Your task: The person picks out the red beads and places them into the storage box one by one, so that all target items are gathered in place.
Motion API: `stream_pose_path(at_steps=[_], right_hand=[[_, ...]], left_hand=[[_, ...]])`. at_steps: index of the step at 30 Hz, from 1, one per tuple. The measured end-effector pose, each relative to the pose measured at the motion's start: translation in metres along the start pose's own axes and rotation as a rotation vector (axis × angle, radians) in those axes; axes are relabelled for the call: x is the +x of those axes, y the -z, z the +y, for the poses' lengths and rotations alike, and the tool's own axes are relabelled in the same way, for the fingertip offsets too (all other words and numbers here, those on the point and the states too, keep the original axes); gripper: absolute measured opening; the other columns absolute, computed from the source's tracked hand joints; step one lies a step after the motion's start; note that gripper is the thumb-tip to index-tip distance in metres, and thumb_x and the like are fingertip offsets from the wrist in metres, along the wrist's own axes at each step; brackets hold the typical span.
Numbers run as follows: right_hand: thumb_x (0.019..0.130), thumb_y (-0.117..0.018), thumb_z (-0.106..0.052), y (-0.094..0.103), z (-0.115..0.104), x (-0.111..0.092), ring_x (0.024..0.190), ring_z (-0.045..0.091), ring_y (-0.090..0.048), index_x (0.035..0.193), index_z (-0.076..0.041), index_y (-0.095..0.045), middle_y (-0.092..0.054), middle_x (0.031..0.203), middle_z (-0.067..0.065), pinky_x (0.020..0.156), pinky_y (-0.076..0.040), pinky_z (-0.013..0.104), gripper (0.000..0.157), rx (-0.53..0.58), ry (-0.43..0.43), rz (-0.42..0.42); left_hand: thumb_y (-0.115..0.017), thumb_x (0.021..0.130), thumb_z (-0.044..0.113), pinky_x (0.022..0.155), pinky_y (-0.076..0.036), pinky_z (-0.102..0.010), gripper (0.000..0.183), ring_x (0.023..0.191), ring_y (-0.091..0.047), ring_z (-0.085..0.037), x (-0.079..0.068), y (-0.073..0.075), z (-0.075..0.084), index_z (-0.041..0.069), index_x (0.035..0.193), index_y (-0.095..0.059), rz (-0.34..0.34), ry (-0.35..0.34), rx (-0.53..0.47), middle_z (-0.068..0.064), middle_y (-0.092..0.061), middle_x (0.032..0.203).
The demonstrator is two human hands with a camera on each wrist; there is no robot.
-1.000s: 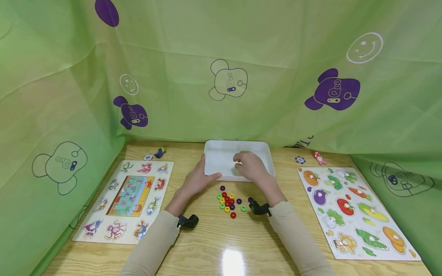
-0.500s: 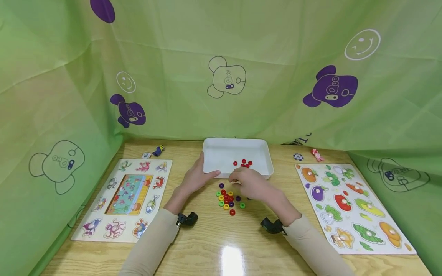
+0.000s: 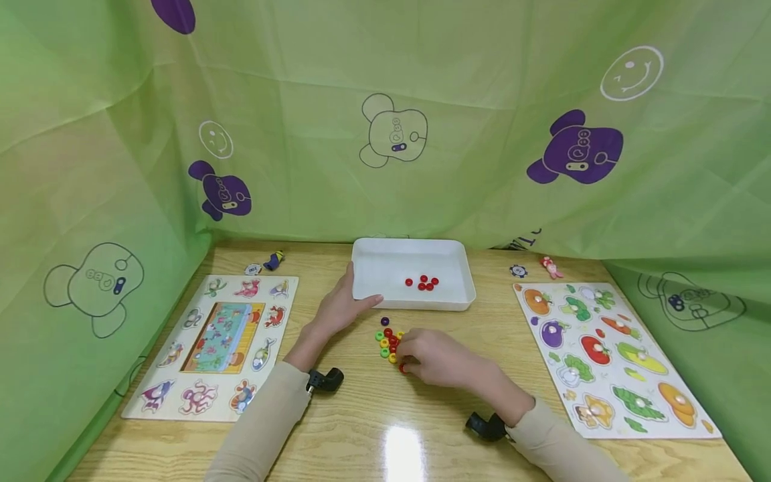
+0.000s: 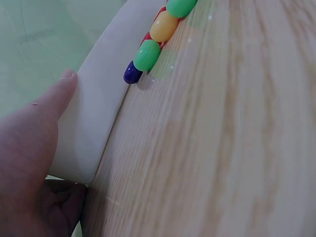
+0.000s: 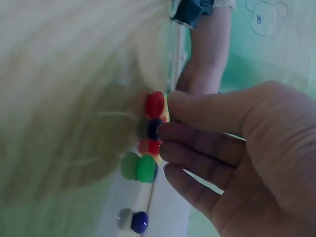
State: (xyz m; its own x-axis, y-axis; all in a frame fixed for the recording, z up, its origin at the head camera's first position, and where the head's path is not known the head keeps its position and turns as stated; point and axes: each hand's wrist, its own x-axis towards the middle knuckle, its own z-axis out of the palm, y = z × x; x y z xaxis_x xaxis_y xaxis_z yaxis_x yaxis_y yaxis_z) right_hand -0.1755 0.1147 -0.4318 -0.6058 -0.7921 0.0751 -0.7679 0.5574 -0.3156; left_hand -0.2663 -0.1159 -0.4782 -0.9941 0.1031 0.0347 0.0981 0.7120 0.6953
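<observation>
A white tray point(image 3: 442, 304) stands at the back middle, with several red beads point(image 3: 422, 286) on its floor. My left hand point(image 3: 340, 304) holds the tray's front left corner. In the left wrist view its thumb point(image 4: 64, 94) lies on the tray's front wall, with the other fingers round the corner. In front of the tray is a small pile of red, yellow, green and purple beads point(image 3: 384, 343). My right hand point(image 3: 434, 358) reaches down over the pile's right side and hides part of it. In the right wrist view, thumb and fingers are slightly apart, fingertips right at a red bead point(image 5: 155, 104).
A sea-animal puzzle board point(image 3: 211, 341) lies at the left, and a vegetable puzzle board point(image 3: 608, 361) at the right. Behind them are small figurines point(image 3: 274, 260) and round tokens point(image 3: 519, 271). Green cloth point(image 3: 289, 167) walls in the back and sides.
My right hand has moved from above the tray down and toward me to the bead pile, uncovering the red beads in the tray. My left hand stays at the tray's corner.
</observation>
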Motion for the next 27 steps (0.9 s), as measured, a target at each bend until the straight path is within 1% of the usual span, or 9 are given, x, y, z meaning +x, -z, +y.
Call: stream_pose_path(at_steps=[5,8,15,18,23,27], right_hand=[[0.083,-0.069,-0.018,-0.007,-0.003,-0.002,0.085,0.003,-0.06,0.09,-0.021,-0.071,-0.067,0.09,-0.01,0.078,-0.051,0.02,0.008,-0.049,0.019,0.002],[0.082,-0.069,-0.017,-0.01,-0.005,-0.001,0.082,0.002,-0.059,0.089,-0.021,-0.07,-0.066,0.088,-0.01,0.076,-0.051,0.019,0.008,-0.06,0.033,0.009],[0.084,-0.066,-0.014,-0.011,-0.009,0.003,0.076,0.0,-0.054,0.087,-0.019,-0.069,-0.062,0.085,-0.01,0.071,-0.049,0.017,0.007,-0.073,0.064,0.009],[0.083,-0.068,-0.013,-0.006,-0.009,0.006,0.074,0.001,-0.053,0.086,-0.018,-0.069,-0.06,0.083,-0.01,0.069,-0.048,0.016,0.006,-0.076,0.056,0.032],[0.082,-0.069,-0.012,0.014,-0.004,0.013,0.067,0.002,-0.048,0.087,-0.018,-0.069,-0.056,0.079,-0.01,0.062,-0.044,0.015,0.008,-0.061,-0.012,0.096],[0.082,-0.069,-0.011,0.028,0.008,0.019,0.07,0.003,-0.052,0.09,-0.019,-0.069,-0.059,0.082,-0.01,0.063,-0.046,0.016,0.011,-0.065,-0.076,0.17]], left_hand=[[-0.054,0.071,0.076,0.107,-0.033,-0.051,0.114,0.139,-0.028,-0.032,-0.001,0.001,0.002,0.019,0.15,0.005,-0.012,0.006,-0.006,-0.008,-0.015,0.157],[-0.053,0.07,0.078,0.108,-0.032,-0.051,0.114,0.14,-0.026,-0.032,-0.002,0.0,0.002,0.021,0.15,0.006,-0.016,0.015,-0.005,-0.008,-0.014,0.157],[-0.054,0.07,0.077,0.108,-0.031,-0.052,0.115,0.14,-0.025,-0.033,-0.002,0.001,0.002,0.019,0.15,0.003,-0.016,0.021,-0.013,-0.008,-0.014,0.157],[-0.052,0.069,0.079,0.108,-0.031,-0.052,0.116,0.14,-0.025,-0.033,-0.002,0.001,0.002,0.019,0.15,0.004,-0.02,0.016,-0.007,-0.008,-0.014,0.157],[-0.053,0.07,0.077,0.106,-0.033,-0.053,0.114,0.138,-0.028,-0.033,-0.002,0.001,0.0,0.02,0.15,0.005,-0.013,-0.018,-0.018,-0.008,-0.015,0.157],[-0.057,0.073,0.071,0.106,-0.033,-0.052,0.111,0.139,-0.028,-0.032,-0.001,0.0,0.0,0.019,0.15,0.004,-0.011,-0.017,-0.029,-0.008,-0.015,0.156]])
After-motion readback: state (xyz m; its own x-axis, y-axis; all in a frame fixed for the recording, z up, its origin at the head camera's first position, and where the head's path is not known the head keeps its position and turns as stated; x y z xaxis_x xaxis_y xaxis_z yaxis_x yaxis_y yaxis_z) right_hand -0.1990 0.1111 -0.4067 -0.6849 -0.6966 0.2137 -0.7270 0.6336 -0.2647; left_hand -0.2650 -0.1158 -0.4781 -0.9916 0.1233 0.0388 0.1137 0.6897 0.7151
